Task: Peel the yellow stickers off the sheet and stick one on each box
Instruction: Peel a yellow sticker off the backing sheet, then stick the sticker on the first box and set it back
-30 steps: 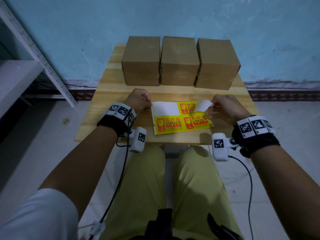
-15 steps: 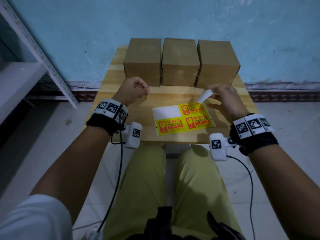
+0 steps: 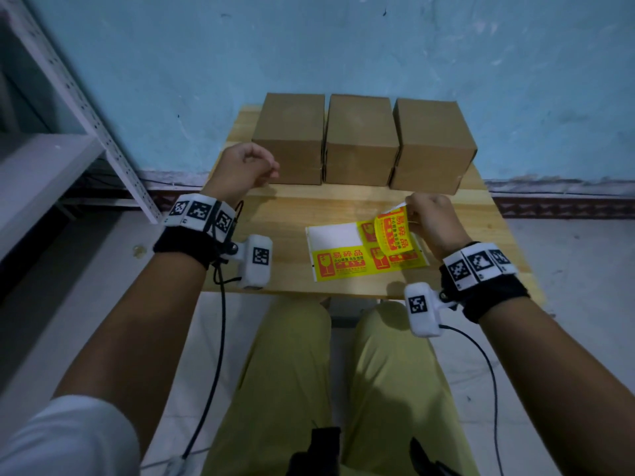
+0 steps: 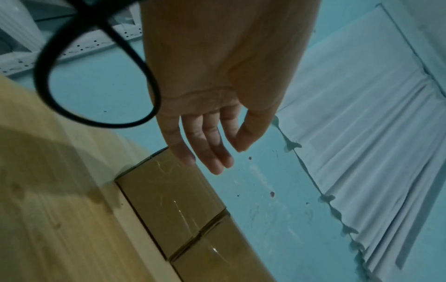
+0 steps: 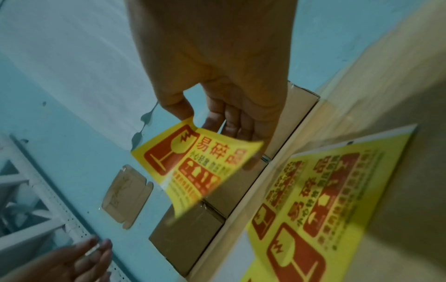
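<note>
Against the pale blue wall (image 3: 343, 46), a light wooden desk (image 3: 285, 214) carries three plain brown cardboard boxes in a row along its far edge: the left box (image 3: 290, 132), the middle box (image 3: 360, 135) and the right box (image 3: 433, 142), their sides touching or nearly so. On the near half of the desk lies a white backing sheet (image 3: 335, 235) with yellow and red fragile-warning stickers on it; its upper left cell is bare white. Above the sheet's right end, the right hand (image 3: 431, 218) pinches a peeled yellow sticker (image 3: 393, 231) by one corner between thumb and fingers (image 5: 217, 112), the sticker curling free in the air. The left hand (image 3: 240, 170) hovers just in front of the left box, holding nothing, fingers loose and slightly bent.
</note>
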